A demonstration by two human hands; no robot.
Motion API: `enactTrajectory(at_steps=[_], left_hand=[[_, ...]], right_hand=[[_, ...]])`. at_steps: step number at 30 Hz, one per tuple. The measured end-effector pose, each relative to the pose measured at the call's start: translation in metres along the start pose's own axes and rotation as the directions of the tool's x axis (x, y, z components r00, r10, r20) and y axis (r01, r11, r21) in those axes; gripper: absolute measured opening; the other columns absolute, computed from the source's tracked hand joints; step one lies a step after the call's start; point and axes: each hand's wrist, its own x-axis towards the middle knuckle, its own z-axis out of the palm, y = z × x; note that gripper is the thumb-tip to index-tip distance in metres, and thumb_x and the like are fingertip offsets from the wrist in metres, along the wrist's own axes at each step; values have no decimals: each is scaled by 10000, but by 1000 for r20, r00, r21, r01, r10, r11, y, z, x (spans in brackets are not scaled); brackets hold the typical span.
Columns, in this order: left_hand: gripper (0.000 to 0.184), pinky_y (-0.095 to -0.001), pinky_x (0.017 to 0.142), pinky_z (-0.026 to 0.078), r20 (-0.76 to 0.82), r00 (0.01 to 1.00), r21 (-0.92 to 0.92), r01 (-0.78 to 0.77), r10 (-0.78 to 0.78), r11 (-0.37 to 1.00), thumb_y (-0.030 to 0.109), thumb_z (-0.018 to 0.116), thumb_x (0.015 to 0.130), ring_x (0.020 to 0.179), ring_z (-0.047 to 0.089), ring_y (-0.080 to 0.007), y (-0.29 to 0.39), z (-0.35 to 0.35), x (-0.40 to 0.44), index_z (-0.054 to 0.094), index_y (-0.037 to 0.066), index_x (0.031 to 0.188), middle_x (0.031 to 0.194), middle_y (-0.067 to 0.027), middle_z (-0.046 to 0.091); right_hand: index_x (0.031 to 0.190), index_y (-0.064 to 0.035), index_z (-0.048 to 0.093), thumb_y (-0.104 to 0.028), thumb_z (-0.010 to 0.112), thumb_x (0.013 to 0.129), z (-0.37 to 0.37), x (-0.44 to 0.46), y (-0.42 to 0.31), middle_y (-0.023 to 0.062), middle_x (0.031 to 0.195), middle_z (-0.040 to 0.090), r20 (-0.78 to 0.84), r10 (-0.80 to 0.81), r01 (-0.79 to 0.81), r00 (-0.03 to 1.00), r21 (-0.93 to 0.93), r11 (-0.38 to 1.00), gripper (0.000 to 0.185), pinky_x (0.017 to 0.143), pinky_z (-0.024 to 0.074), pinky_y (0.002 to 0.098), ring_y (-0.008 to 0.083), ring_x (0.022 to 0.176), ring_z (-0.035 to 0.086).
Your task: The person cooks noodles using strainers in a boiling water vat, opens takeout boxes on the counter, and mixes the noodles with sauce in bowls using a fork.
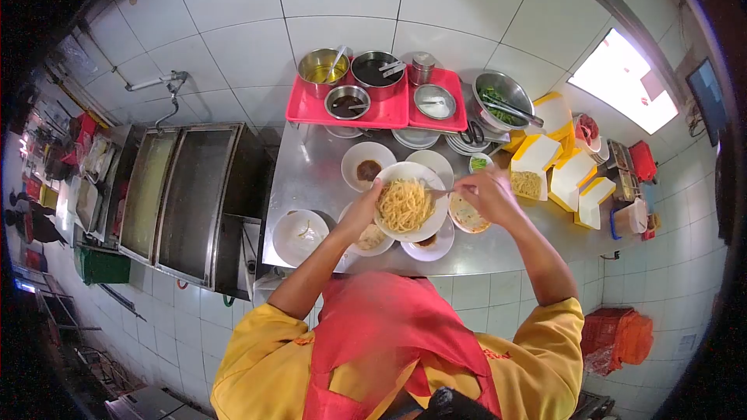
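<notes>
My left hand grips the left rim of a white bowl of yellow noodles, raised over the steel table. My right hand is closed round the handle of a metal utensil, whose end reaches into the bowl at its right side. Around and partly under the bowl stand more white bowls, one with brown sauce, one with reddish residue and one with pale contents. A bowl with a few scraps sits at the left.
Red trays with metal pots stand at the table's back. Beside them are a steel bowl of greens and scissors. Open yellow boxes, one holding noodles, line the right. Deep steel basins are at the left.
</notes>
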Motion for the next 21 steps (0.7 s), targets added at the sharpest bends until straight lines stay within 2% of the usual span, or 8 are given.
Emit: enactTrajectory(at_steps=[1, 3, 7, 9, 10, 12, 13, 21], left_hand=[[679, -342, 942, 426, -19, 1000, -34, 0, -1, 999, 563, 298, 974, 1132, 520, -146, -7, -4, 6, 455, 9, 1333, 1224, -94, 565], [674, -332, 966, 394, -6, 999, -84, -32, 31, 996, 550, 298, 980, 1151, 500, -150, -4, 0, 3, 452, -3, 1334, 1238, -99, 557], [668, -305, 991, 355, 1, 998, -120, -68, 68, 990, 520, 294, 993, 1159, 489, -172, 6, 8, -2, 442, -35, 1333, 1272, -112, 540], [672, -306, 995, 352, 23, 995, -65, -94, 95, 993, 521, 293, 992, 1162, 488, -173, -3, 6, 4, 438, -37, 1336, 1279, -116, 536], [675, -307, 999, 350, 41, 991, -12, -126, 127, 992, 523, 292, 992, 1165, 487, -175, -7, 5, 8, 434, -39, 1339, 1286, -120, 531], [682, -307, 1009, 345, 38, 991, 18, -125, 125, 992, 527, 294, 990, 1171, 486, -178, -13, 2, 10, 428, -41, 1343, 1295, -125, 524], [688, -306, 1019, 340, 38, 992, 50, -121, 120, 991, 531, 297, 988, 1178, 485, -181, -13, 1, 9, 421, -43, 1346, 1304, -129, 518], [705, -315, 1083, 254, 27, 995, -158, -87, 92, 984, 536, 277, 988, 1275, 395, -194, -1, 1, -2, 381, -46, 1373, 1380, -148, 439]], right_hand=[[876, -127, 717, -214, 599, 821, -15, -4, -11, 50, 857, 629, 0, -1, 1, 1000, -1, 1000, 157, 853, 370, 430, 264, 959, 531], [879, -112, 717, -204, 598, 819, -35, -14, -38, 58, 851, 640, -347, -263, -2, 900, -607, 795, 161, 848, 379, 430, 274, 959, 539], [854, -95, 713, -193, 600, 815, -8, -15, -43, 64, 829, 633, -225, -289, 74, 931, -658, 749, 155, 865, 372, 432, 279, 967, 524], [899, -77, 717, -191, 608, 827, 29, -5, -25, 83, 856, 660, -9, -143, 140, 990, -150, 979, 173, 848, 411, 395, 235, 934, 568], [899, -77, 717, -191, 608, 827, 34, 0, -17, 83, 856, 660, -11, -146, 143, 989, -154, 978, 173, 848, 411, 395, 235, 934, 568], [979, -52, 707, -192, 621, 847, 31, 12, -4, 80, 899, 692, 341, 102, -245, 934, 408, 879, 211, 778, 458, 321, 157, 859, 606], [1035, -20, 688, -200, 630, 862, 23, 15, -3, 59, 919, 699, 405, 150, -342, 902, 458, 820, 257, 691, 468, 253, 86, 783, 595], [999, 4, 688, -190, 632, 864, -33, 12, 0, 43, 858, 681, 241, 60, -204, 969, 636, 744, 243, 660, 455, 243, 70, 740, 560]])
